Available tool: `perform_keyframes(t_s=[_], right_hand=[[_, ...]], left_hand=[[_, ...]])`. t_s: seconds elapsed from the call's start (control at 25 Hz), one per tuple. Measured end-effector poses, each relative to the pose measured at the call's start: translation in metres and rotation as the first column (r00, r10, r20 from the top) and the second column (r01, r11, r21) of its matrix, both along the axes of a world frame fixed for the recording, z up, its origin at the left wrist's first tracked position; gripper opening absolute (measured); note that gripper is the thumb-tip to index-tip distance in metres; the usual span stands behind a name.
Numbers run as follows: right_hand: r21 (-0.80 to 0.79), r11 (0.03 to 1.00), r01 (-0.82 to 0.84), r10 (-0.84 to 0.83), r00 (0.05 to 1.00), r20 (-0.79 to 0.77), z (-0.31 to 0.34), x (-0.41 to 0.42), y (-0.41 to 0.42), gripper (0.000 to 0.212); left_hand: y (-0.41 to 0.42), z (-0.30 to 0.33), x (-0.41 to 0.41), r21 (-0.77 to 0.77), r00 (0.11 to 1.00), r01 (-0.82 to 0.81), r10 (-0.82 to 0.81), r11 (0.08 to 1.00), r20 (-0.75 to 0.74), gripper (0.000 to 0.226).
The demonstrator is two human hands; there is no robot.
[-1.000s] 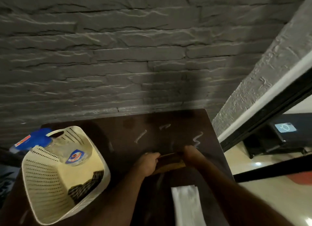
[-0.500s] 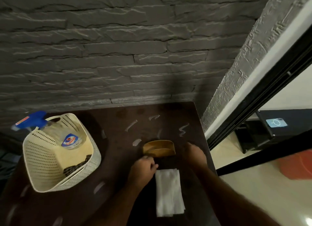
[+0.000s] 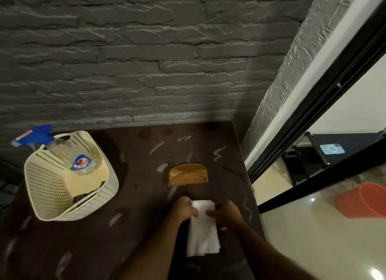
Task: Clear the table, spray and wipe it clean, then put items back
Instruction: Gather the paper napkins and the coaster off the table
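A stack of white paper napkins lies on the dark brown table near its front right. My left hand grips the stack's far left corner and my right hand grips its far right edge. Just beyond them an empty tan napkin holder stands upright on the table. At the left, a cream perforated basket holds a clear spray bottle with a blue trigger head sticking out over the rim, and a dark item at the bottom.
A grey stone wall runs behind the table. The table's right edge meets a black door frame. Past it are a glossy floor, an orange bucket and a dark stand with a phone.
Both hands let go of the tan holder, left it standing on the table, and drew back to close on the far end of the white napkin stack.
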State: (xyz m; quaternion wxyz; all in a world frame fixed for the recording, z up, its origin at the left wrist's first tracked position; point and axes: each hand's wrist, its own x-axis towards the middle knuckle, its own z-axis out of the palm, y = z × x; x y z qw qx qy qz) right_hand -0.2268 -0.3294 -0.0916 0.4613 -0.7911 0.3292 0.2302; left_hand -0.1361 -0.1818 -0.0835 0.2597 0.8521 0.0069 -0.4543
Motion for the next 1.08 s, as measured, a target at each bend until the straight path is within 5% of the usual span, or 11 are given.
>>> perform_keyframes(t_s=[0.08,0.16,0.28,0.36,0.48,0.68,0.84,1.08], right_hand=[[0.248,0.969,0.005,-0.033,0.994,0.107,0.005,0.000,-0.004,0.029],[0.578,0.816,-0.018,-0.090,0.983,0.158,0.010,0.002,-0.009,0.045],[0.672,0.739,-0.045,-0.015,0.996,0.083,0.022,0.017,-0.021,0.068],[0.517,0.848,-0.112,0.054,0.990,0.127,0.045,0.037,-0.024,0.057],[0.094,0.952,-0.291,0.265,0.939,0.217,0.090,0.080,-0.025,0.031],[-0.554,0.704,-0.446,0.607,0.782,0.142,0.133,0.144,-0.014,0.017],[-0.614,0.638,-0.465,0.616,0.787,0.044,0.116,0.162,-0.002,0.017],[-0.564,0.593,-0.576,0.632,0.766,-0.118,0.070,0.153,0.006,0.023]], left_hand=[[0.001,0.020,0.005,-0.136,0.979,-0.105,0.078,0.985,-0.189,0.052],[0.005,0.037,0.013,-0.292,0.906,-0.331,0.216,0.897,-0.363,0.050],[0.017,0.059,0.027,-0.463,0.796,-0.568,0.313,0.680,-0.517,0.041],[0.029,0.068,0.039,-0.536,0.808,-0.573,0.317,0.620,-0.497,0.041],[0.046,0.076,0.058,-0.594,0.914,-0.403,0.280,0.696,-0.292,0.040],[0.043,0.091,0.103,-0.565,0.941,-0.118,0.274,0.816,0.198,0.039],[0.039,0.082,0.117,-0.158,0.813,0.120,-0.006,0.980,0.583,0.035],[0.051,0.046,0.107,0.035,0.798,0.269,-0.243,0.963,0.552,0.016]])
